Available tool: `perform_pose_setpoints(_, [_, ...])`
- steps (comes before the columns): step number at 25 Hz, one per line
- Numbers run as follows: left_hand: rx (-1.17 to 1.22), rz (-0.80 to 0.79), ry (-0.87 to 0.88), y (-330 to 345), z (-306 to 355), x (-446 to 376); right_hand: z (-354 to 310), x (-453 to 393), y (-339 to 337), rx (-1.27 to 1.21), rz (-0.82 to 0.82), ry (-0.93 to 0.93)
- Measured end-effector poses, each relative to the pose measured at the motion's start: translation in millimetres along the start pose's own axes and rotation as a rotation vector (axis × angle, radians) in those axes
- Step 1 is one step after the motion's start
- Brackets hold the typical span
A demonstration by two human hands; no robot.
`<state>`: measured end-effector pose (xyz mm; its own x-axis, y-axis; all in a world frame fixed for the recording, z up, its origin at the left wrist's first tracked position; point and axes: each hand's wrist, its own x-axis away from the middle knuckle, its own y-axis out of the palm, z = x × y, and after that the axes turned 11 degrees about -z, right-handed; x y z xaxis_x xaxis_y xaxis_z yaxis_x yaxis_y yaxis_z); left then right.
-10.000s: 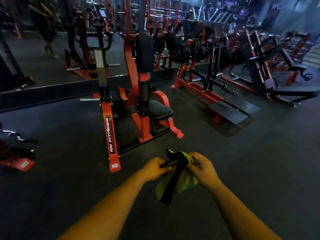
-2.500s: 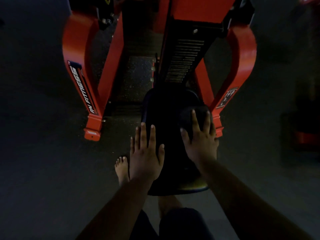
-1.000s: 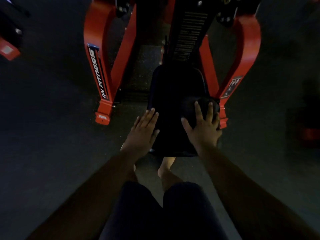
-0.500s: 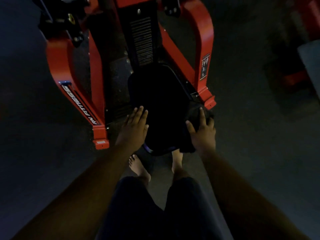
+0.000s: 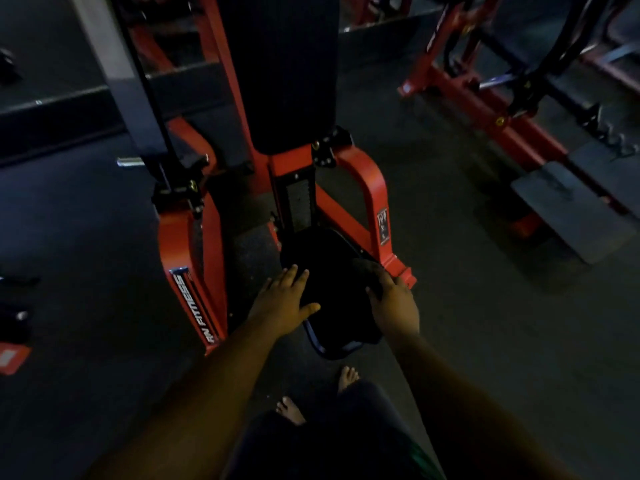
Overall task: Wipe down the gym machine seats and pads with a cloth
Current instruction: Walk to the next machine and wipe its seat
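The machine's black seat (image 5: 329, 282) sits low between the red frame legs (image 5: 187, 244), below the tall black back pad (image 5: 287, 71). My left hand (image 5: 284, 303) lies flat on the seat's left edge with its fingers straight. My right hand (image 5: 394, 303) presses a dark, bunched cloth (image 5: 365, 270) onto the seat's right side. The cloth looks almost black in the dim light, and part of it is hidden under my fingers.
A second red machine (image 5: 485, 105) with a grey footplate (image 5: 568, 209) stands to the right. My bare feet (image 5: 291, 410) are on the dark rubber floor just before the seat. A red piece of equipment (image 5: 10, 355) lies at the left edge.
My head has lifted, bringing the back pad and the machine on the right into view. Both hands stay on the seat, with the right one and the cloth still at its right side.
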<state>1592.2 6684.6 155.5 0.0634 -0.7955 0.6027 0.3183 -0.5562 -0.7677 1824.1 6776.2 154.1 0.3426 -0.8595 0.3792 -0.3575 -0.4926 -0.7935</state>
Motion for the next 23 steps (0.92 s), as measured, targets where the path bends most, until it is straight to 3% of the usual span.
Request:
perform_pose_setpoints(8, [-0.12, 0.302, 0.062, -135, -32, 44, -107, -26, -80, -0.186, 0.275, -0.271])
perform_pose_setpoints(17, [-0.308, 0.968, 0.142, -362, -61, 54, -269, -91, -179, -0.584, 0.675, -0.562])
perform_pose_setpoints(19, [-0.343, 0.96, 0.157, -402, -70, 52, -307, -107, -199, -0.609, 0.688, -0.561])
perform_pose_setpoints(23, [-0.447, 0.872, 0.297, -447, -98, 32, -364, -142, -211, -0.465, 0.54, -0.476])
